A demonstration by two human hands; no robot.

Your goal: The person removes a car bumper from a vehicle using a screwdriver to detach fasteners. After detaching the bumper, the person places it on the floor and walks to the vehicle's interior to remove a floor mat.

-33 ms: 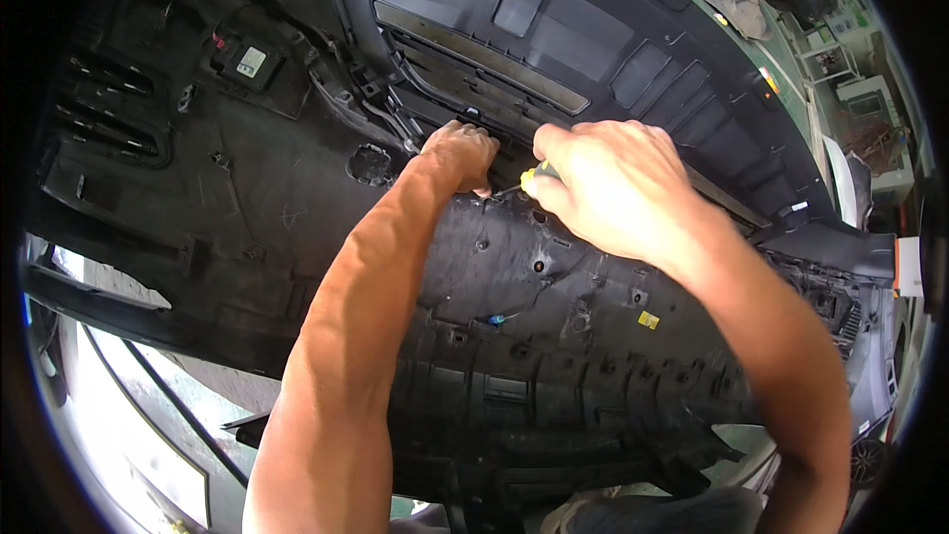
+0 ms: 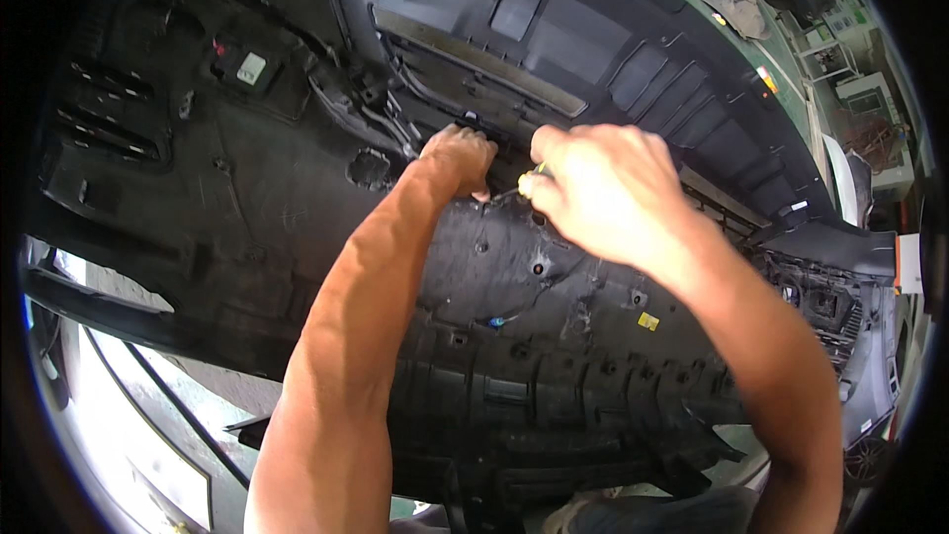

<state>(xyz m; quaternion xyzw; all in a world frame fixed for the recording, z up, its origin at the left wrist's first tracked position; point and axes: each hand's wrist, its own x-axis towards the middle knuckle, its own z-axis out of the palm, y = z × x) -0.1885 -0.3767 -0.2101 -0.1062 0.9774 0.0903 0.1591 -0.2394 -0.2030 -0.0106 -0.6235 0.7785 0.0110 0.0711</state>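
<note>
A large black plastic bumper cover [image 2: 524,287] lies with its inner side toward me, full of holes, clips and ribs. My left hand [image 2: 461,156] grips its raised middle edge with curled fingers, the thumb pointing down near a screwdriver's tip. In my right hand [image 2: 608,188], closed around the yellow and dark handle, is a screwdriver [image 2: 526,184]. Its thin shaft runs left to the plastic just beside my left thumb. The fingers hide most of the handle, and what the tip touches is too small to tell.
Beyond the hands rises a ribbed black panel [image 2: 633,49] with a slatted opening. A dark module with a white label [image 2: 251,68] and a cable harness [image 2: 366,109] sit at the far left. A yellow sticker [image 2: 647,320] and a small blue connector [image 2: 496,321] lie nearer me.
My right forearm and elbow have shifted slightly left, and the right hand has turned a little around the screwdriver. The left hand stays nearly in place.
</note>
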